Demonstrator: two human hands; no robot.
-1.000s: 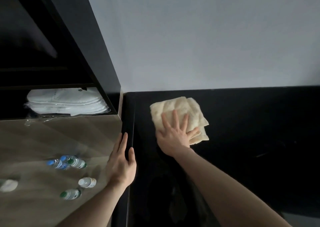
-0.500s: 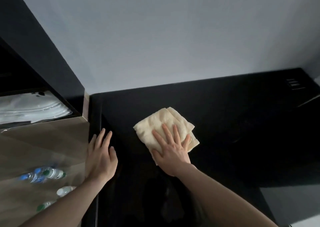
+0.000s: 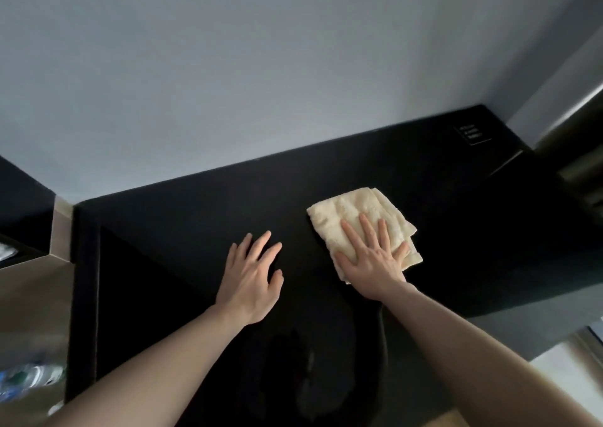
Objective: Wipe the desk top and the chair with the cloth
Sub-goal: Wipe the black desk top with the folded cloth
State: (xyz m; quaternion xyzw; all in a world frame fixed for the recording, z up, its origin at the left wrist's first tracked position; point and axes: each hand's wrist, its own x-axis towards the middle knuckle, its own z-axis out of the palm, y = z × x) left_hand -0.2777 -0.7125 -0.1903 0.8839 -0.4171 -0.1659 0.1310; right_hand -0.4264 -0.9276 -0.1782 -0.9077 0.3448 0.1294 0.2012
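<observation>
Cream folded cloth [image 3: 359, 221] lies flat on the black bench [image 3: 456, 217], toward its right half and short of the pale grey wall [image 3: 293, 67]. The right hand [image 3: 372, 257] presses down on the cloth's near part with fingers straight and spread, gripping nothing. The left hand [image 3: 253, 278] sits apart to the left over the bare bench top, fingers spread wide and slightly bent, holding nothing. A small dark label plate [image 3: 472, 134] sits in the bench's far right corner.
</observation>
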